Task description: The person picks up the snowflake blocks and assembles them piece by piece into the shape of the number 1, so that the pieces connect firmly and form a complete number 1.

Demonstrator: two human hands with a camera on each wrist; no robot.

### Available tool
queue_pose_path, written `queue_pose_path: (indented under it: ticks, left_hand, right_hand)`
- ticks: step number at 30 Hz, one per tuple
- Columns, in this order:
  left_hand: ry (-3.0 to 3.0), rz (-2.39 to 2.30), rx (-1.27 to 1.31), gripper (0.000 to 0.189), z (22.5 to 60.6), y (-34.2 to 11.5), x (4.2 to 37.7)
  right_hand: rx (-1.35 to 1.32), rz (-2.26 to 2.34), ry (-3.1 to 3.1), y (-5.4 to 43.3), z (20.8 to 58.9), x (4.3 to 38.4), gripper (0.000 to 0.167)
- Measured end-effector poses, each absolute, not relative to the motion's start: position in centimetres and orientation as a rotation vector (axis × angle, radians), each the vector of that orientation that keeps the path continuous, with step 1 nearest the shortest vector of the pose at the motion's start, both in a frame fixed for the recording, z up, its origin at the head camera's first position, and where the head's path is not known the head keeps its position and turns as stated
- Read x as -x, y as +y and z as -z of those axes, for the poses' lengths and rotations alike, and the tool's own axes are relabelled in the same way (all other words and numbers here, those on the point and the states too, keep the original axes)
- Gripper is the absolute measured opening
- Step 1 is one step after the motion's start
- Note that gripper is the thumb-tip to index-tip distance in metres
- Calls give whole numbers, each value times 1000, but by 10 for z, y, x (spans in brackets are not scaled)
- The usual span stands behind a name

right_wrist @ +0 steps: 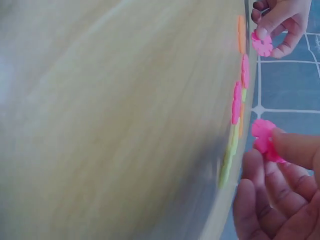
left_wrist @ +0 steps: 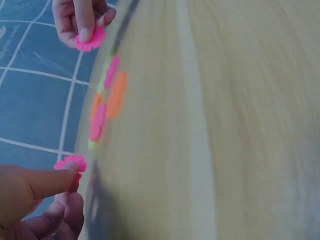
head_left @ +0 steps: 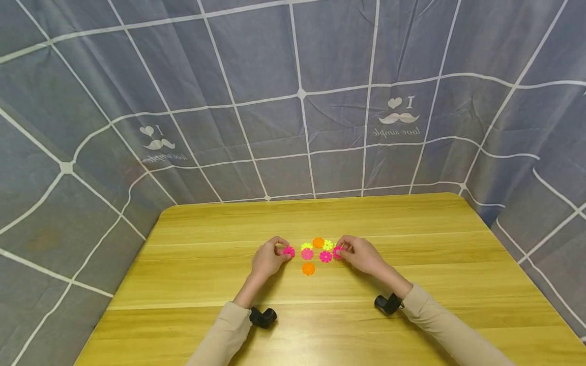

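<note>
"Pink flower-shaped disc (head_left: 289, 252): where do you see it?"

"In the left hand (head_left: 267, 259). The fingers are clamped on it, and its notched rim pokes out past the fingertips toward the other hand."

"And the right hand (head_left: 363, 255)?"

"Its thumb and fingers pinch a second pink disc (head_left: 338, 252). From the right wrist a further pink layer shows just under it, perhaps another disc, but the thumb and the blur keep me from being sure."

"What lies between the two sets of fingertips?"

"More discs of that shape, on the desk (head_left: 197, 284). Nearest the left fingers is a light pink disc (head_left: 307, 254), with a yellow disc (head_left: 306, 245) just beyond it."

"Nearest the right fingers?"

"A deep pink disc (head_left: 325, 256), and a yellow-green disc (head_left: 328, 244) just beyond that."

"Any orange?"

"Two. One far orange disc (head_left: 318, 242) sits midway between the hands, a little beyond the held pieces. One near orange disc (head_left: 309, 269) lies on the wrist side of the fingertips, closer to the left fingers than the right."

"And past the fingers?"

"Beyond the desk's far edge hangs a grey curtain (head_left: 274, 127) with white lines."
</note>
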State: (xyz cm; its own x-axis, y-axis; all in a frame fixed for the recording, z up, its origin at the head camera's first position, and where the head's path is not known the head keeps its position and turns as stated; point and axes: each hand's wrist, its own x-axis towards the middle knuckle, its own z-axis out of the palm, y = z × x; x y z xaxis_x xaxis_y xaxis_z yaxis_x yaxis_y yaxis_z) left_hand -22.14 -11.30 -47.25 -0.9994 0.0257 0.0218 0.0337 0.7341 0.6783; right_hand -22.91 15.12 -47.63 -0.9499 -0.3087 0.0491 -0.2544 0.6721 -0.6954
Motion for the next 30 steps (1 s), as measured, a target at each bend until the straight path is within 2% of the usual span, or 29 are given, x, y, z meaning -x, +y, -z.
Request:
queue_pose_path:
  ticks: [9,23,30]
  left_hand:
    - [-2788,1360,106,18,460,-105,220]
    - [-2546,1871,212,21,452,-88,215]
    - [-2584,1880,184,25,454,-81,214]
  right_hand:
    - [546,1313,2844,145,470,231,11]
    - [606,1604,2721,131,457,233,22]
    - [563,1661,2714,123,453,233,13]
